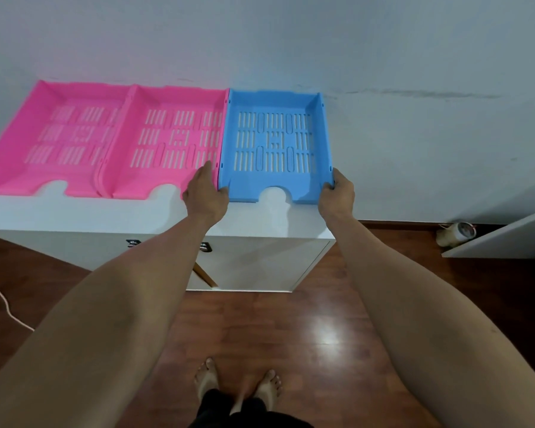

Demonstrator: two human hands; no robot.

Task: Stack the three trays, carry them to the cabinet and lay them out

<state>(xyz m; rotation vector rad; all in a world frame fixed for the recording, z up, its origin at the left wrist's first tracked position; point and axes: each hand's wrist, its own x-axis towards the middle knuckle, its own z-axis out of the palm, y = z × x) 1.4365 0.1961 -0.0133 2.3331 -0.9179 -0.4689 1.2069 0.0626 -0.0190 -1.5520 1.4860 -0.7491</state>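
Trays in a row on the white cabinet [155, 217] against the wall [383, 57]: two pink trays [59, 156] [167, 168] at 10–11 o'clock, blue tray [275, 180] at 12. Wood floor [291, 329] below, a cable [3, 301] at 9. I see my left hand [206, 193] and right hand [337, 193] gripping the blue tray's near corners.

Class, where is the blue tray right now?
The blue tray sits on the white cabinet, rightmost, against a pink tray, held by both hands.
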